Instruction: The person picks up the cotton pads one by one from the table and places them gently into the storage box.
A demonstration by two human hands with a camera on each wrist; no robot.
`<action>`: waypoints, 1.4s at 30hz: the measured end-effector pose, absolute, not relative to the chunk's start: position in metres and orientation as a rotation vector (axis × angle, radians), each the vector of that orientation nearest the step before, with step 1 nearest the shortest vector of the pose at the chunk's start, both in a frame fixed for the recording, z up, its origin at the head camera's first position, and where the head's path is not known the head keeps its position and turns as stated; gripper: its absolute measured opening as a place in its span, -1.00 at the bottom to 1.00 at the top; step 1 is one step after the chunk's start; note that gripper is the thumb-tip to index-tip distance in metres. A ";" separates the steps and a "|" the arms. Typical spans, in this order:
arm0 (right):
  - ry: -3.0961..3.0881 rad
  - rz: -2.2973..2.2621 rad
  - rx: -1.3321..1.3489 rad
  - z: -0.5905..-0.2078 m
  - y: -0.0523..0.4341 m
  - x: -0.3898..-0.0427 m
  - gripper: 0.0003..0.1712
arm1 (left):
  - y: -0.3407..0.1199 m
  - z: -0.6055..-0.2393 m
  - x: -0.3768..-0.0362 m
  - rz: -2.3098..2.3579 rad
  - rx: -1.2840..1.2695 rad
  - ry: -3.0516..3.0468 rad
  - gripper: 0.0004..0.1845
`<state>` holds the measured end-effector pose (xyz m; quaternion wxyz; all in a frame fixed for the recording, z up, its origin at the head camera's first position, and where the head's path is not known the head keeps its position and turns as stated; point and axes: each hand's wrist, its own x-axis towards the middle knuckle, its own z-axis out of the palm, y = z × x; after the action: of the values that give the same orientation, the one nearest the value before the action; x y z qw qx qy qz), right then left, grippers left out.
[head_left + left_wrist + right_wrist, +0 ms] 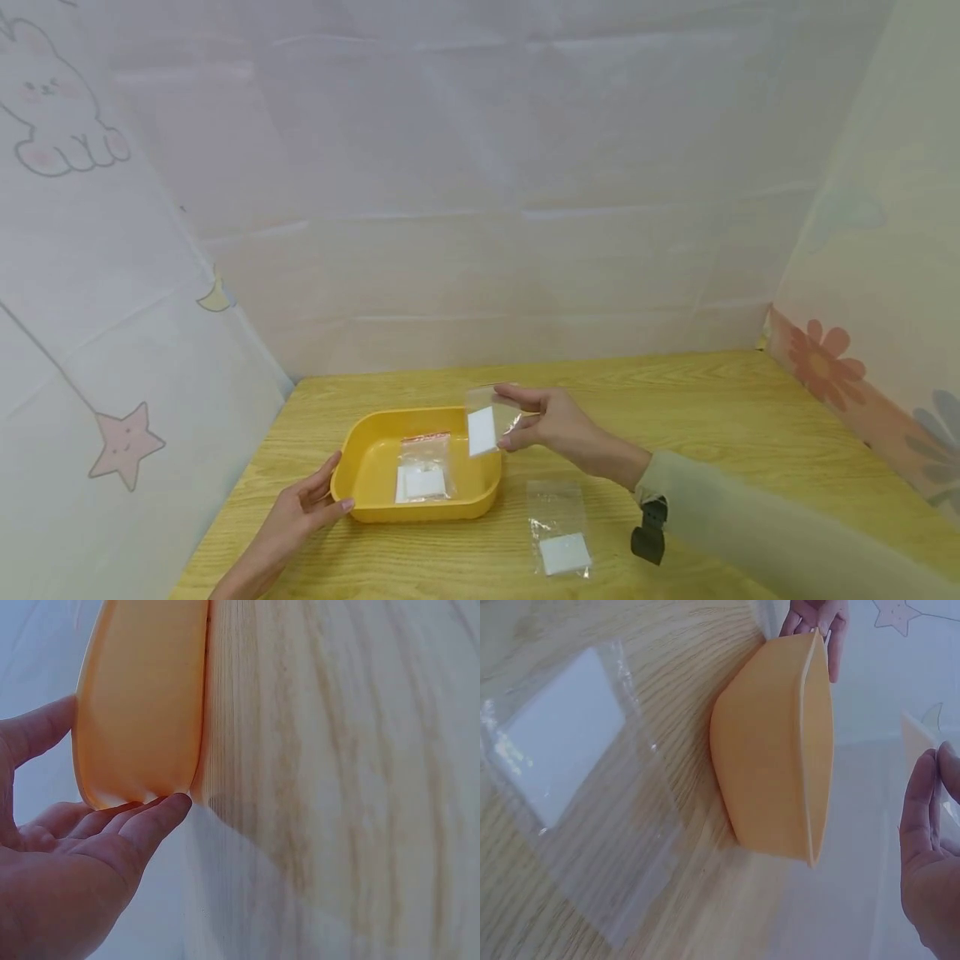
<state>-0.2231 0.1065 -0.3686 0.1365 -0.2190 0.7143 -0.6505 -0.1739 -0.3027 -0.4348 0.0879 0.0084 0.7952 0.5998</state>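
A yellow plastic basin (pixel 420 510) stands on the table. My left hand (pixel 300 508) holds its near left corner, thumb at the front rim and fingers along the side; the left wrist view shows the fingers (pixel 154 825) against the basin's wall. Over the basin's right rim, my right hand (pixel 551 423) pinches a clear zip bag (pixel 482 429) with a flat white piece inside. In the right wrist view that bag is partly hidden by the fingers. Clear bags (pixel 425 479) with white pieces lie inside the basin.
Another clear zip bag (pixel 562 533) with a white rectangular piece lies flat on the wooden table (pixel 675 400), right of the basin. Pale walls with printed cartoon figures enclose the table at the back and both sides.
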 end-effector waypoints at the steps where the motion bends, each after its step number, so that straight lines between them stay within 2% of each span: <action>1: 2.061 -1.878 -0.647 -0.369 0.100 -0.225 -0.10 | -0.303 -0.435 -0.174 1.783 0.027 2.370 -0.09; 7: 2.055 -1.837 -0.682 -0.374 0.063 -0.233 -0.12 | -0.302 -0.435 -0.174 1.794 0.038 2.373 -0.10; 17: 2.129 -1.760 -0.568 -0.390 0.019 -0.245 -0.12 | -0.302 -0.435 -0.173 1.797 0.051 2.371 -0.10; 27: 2.043 -1.793 -0.429 -0.410 -0.005 -0.245 -0.11 | -0.304 -0.436 -0.175 1.808 0.065 2.354 -0.09; 42: 2.087 -1.750 -0.310 -0.417 -0.019 -0.239 -0.14 | -0.305 -0.438 -0.177 1.810 0.061 2.342 -0.08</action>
<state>-0.2388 -0.0192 -0.4172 0.1987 -0.1108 0.7462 -0.6256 -0.1769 -0.3054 -0.4378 0.0901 0.0205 0.7878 0.6089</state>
